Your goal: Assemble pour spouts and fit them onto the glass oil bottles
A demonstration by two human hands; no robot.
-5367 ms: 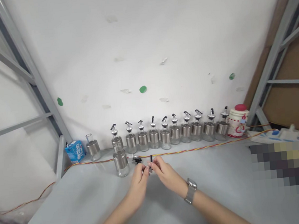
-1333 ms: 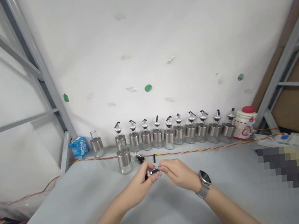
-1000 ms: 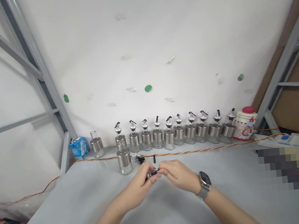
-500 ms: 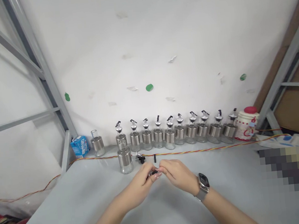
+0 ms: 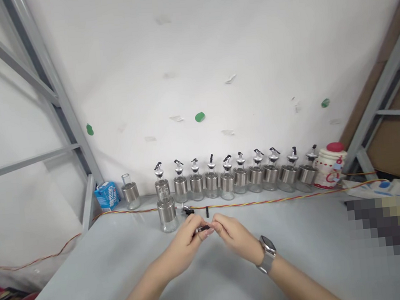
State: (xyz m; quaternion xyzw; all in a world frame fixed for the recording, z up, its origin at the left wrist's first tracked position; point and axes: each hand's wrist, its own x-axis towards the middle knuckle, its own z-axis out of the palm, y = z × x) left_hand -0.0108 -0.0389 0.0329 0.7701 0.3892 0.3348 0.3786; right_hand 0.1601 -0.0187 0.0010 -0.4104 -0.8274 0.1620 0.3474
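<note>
The left hand has its grip clamped on a black-and-silver pourer stopper, over the worktop near a steel-banded glass bottle. The right hand's fingertips meet its end; whether that grip pinches it, I cannot tell.

This looks like a small workshop. Grey metal framing flanks the table, and matching pourer bottles line its back edge.
</note>
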